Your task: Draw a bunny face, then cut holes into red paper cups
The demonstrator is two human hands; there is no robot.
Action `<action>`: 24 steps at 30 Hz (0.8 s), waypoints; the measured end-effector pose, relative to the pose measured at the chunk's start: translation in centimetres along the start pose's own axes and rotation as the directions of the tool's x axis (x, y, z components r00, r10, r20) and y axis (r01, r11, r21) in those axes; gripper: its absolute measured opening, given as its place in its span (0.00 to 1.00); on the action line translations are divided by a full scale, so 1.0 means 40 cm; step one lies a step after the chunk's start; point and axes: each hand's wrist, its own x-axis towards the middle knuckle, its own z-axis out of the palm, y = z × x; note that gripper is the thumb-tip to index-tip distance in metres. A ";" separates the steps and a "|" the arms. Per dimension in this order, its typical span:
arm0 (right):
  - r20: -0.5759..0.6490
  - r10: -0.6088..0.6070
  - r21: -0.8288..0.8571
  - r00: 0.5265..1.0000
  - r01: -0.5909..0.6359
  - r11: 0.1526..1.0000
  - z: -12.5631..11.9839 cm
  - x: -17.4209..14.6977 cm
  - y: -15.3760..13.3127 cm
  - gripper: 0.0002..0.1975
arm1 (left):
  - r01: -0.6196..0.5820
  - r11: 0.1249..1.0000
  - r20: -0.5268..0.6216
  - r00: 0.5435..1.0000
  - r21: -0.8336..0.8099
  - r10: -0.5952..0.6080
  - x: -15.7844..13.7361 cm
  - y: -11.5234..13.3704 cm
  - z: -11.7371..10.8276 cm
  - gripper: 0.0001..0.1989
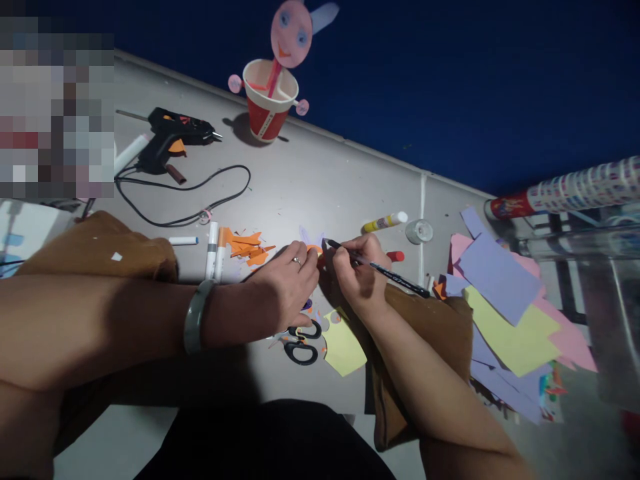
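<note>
Close to the body, on the grey bench, black-handled scissors just beside a yellow-green paper piece with rounded cuts in its upper edge. Slightly farther out, left-hand grip laid low, fingers together and gently bent, over a small orange and lilac paper shape, partly covered and straight ahead of the body; cannot tell whether pinching it or only pressing. At the other side of the same shape, right-hand grip closed around a slanted black pen, tip aimed at the lilac part; cannot tell touching from hovering. To the left, orange scraps in a loose heap, near two markers lying side by side. To the right, a yellow tube with white cap, near a small clear container. Well to the right, overlapping coloured sheets. Farther back, a black glue gun with looped cord. By the far edge, a red and white cup, upright, with a pink paper face raised above it.
</note>
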 end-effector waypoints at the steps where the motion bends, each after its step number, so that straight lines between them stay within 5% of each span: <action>1: -0.004 -0.007 -0.004 1.000 0.007 1.000 0.000 0.000 0.000 0.04 | 0.002 1.000 0.014 1.000 0.000 -0.002 0.001 0.000 0.000 0.46; 24: 0.027 0.002 -0.005 1.000 -0.002 1.000 -0.010 -0.003 -0.014 0.05 | 0.003 0.999 0.041 0.999 -0.047 -0.001 0.003 -0.001 -0.007 0.44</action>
